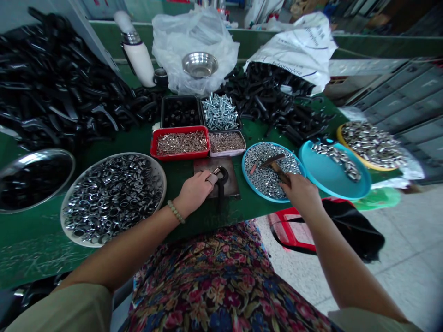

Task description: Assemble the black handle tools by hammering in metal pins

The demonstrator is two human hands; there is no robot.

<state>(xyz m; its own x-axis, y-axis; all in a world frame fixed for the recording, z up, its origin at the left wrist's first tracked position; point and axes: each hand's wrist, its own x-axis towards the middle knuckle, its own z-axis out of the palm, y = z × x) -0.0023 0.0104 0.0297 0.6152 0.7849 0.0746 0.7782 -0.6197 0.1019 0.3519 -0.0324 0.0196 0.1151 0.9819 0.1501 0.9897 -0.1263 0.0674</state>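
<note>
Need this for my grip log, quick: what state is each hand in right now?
Left hand: fingers curled beside the black part; exact grip cannot be told.
Right hand: closed, holding the hammer by its handle.

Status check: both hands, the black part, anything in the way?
Left hand at black part on metal plate, grip unclear. Right hand gripping hammer over blue tray of metal bits. Left hand closest obstruction; red tray just beyond plate.

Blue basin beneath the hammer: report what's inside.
The blue basin holds many small, nut-like metal parts, with a reddish strip among them. Its bottom is hidden beneath them; the hammer and right hand cover some contents.
</note>
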